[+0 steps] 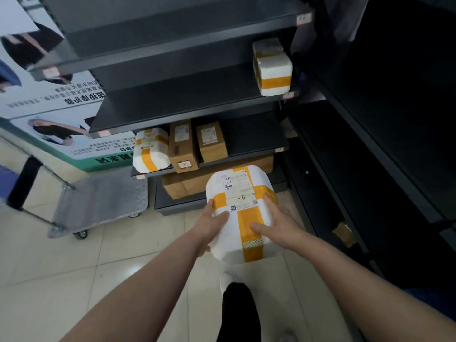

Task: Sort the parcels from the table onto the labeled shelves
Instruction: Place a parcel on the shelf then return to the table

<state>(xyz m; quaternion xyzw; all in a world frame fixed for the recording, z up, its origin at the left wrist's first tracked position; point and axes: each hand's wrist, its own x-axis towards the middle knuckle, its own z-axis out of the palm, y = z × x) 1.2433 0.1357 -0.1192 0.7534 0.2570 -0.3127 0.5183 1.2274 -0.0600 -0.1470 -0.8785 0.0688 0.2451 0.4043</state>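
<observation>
Parcel (243, 213) in white foam, banded with yellow tape and hand-marked 1-8, is held in the air just in front of the shelf unit (172, 99), low down near its bottom boards. It is not yet set down, so I judge this one to be mid-delivery. Behind it, on the unit's bottom board, lies a long cardboard box (195, 185). One board up, a foam parcel (150, 149) stands at the left end with two cardboard boxes (182, 146) beside it. Higher, at the unit's right end, sit the stacked foam parcels (272, 67). Several seem already sorted (the table is out of view, so what remains cannot be told).

The left hand (212, 223) grips the parcel's left side, thumb on top, fingers (209, 204) curled round the edge. The right hand (276, 223) holds the right side, its fingers (270, 201) spread and bent over the edge, thumb pressing the yellow tape.
</observation>
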